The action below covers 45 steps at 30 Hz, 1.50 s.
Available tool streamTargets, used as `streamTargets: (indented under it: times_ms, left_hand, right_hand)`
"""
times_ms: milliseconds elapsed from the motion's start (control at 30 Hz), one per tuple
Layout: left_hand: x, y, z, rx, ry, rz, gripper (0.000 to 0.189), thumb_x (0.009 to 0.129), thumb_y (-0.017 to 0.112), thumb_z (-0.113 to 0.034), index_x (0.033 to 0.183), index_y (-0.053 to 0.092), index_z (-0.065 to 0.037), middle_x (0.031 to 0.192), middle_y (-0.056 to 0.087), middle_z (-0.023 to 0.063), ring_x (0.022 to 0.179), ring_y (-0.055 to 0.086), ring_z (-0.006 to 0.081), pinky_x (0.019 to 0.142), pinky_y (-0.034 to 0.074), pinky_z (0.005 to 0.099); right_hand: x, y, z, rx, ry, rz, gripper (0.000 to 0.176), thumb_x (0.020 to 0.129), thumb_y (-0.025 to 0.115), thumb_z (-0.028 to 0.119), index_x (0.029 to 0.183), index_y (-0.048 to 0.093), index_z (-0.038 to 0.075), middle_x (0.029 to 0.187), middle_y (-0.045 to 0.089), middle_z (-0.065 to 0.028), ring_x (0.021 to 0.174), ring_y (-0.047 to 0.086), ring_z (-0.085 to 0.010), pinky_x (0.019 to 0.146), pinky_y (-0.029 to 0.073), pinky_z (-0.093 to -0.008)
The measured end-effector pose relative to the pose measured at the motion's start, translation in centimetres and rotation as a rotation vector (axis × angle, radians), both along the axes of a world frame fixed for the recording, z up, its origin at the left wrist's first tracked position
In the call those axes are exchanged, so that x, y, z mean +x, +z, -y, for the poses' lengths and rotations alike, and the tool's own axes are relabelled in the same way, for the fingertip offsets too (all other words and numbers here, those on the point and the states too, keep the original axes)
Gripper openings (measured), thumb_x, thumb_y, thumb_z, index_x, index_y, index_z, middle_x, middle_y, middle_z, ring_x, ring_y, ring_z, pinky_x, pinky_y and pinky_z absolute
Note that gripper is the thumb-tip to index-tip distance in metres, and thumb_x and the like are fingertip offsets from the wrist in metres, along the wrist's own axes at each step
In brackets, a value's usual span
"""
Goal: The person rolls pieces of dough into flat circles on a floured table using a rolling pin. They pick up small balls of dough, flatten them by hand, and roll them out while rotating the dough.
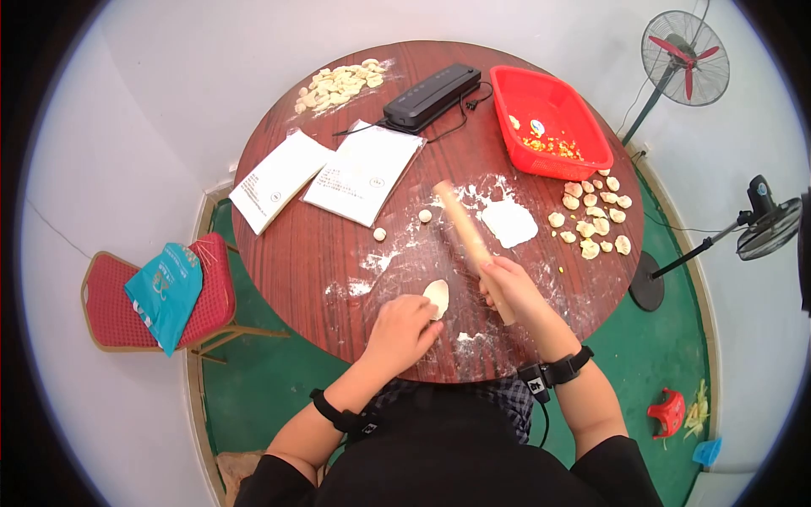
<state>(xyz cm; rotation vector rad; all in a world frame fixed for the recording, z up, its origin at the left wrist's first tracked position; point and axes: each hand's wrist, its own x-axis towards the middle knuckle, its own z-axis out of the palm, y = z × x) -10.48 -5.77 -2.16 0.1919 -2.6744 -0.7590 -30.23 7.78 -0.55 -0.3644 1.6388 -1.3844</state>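
My right hand [514, 287] is closed round a wooden rolling pin [460, 220], which slants up and away to the left, slightly blurred. Under the fingers of my left hand [399, 331], an oval, flattened dough wrapper [438, 293] is gripped at its near left edge. Two small dough balls [379, 234] lie on the floured round table [291, 279] beyond my left hand. A pile of white flour [509, 223] sits to the right of the rolling pin.
A red plastic basket [549, 168] holds bits of yellow filling. Right of it lie several filled dumplings [586, 229]; more dough pieces [342, 83] sit at the back left. White packages [359, 182] and a black appliance [432, 95] with its cord occupy the back. Fans [764, 221] stand at right.
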Motion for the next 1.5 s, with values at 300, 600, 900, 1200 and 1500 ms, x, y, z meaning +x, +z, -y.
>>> streamTargets:
  times_ms: [300,600,900,1200,1500]
  left_hand:
    - [-7.0,-1.0,5.0,0.055,0.045,0.192,0.027,0.074,0.074,-0.020,0.093,0.063,-0.004,0.088,0.057,0.0127,0.088,0.057,0.0318,0.078,0.047,0.0400]
    - [-7.7,2.2,2.2,0.753,0.063,0.287,0.022,0.085,0.066,-0.013,0.102,0.057,-0.003,0.086,0.065,0.0116,0.073,0.065,0.0218,0.065,0.051,0.0331]
    - [-5.2,0.5,-0.4,0.076,0.257,0.222,0.032,0.084,0.062,-0.009,0.115,0.055,-0.006,0.091,0.064,0.0131,0.089,0.065,0.0290,0.075,0.053,0.0391]
    - [-3.9,-1.3,-3.6,-0.138,-0.116,0.086,0.054,0.083,0.065,-0.024,0.126,0.050,0.004,0.125,0.052,0.0190,0.123,0.047,0.0352,0.103,0.040,0.0429]
    - [-3.9,-1.7,-3.4,-0.202,-0.164,0.067,0.053,0.083,0.065,-0.025,0.123,0.051,0.006,0.126,0.051,0.0207,0.124,0.047,0.0357,0.103,0.039,0.0447]
  right_hand:
    - [1.4,2.1,-3.5,-0.332,-0.313,-0.175,0.019,0.085,0.065,0.008,0.100,0.052,0.004,0.071,0.055,-0.0007,0.056,0.054,-0.0096,0.051,0.043,-0.0239]
    - [0.5,1.4,-8.0,-0.287,-0.376,-0.290,0.031,0.084,0.067,0.008,0.111,0.052,0.003,0.077,0.054,-0.0004,0.056,0.051,-0.0067,0.051,0.043,-0.0223]
    - [0.4,1.9,-7.2,0.148,-0.112,-1.055,0.043,0.082,0.069,0.028,0.120,0.058,0.010,0.103,0.065,-0.0167,0.089,0.064,-0.0373,0.075,0.051,-0.0427]
    - [2.8,-0.4,-1.8,0.212,0.203,-1.318,0.034,0.078,0.065,0.021,0.110,0.065,0.012,0.090,0.056,-0.0110,0.093,0.060,-0.0319,0.075,0.052,-0.0420]
    - [2.9,-3.1,2.6,0.254,0.013,-1.300,0.040,0.093,0.048,0.030,0.123,0.062,0.009,0.132,0.052,-0.0180,0.121,0.048,-0.0388,0.103,0.035,-0.0507]
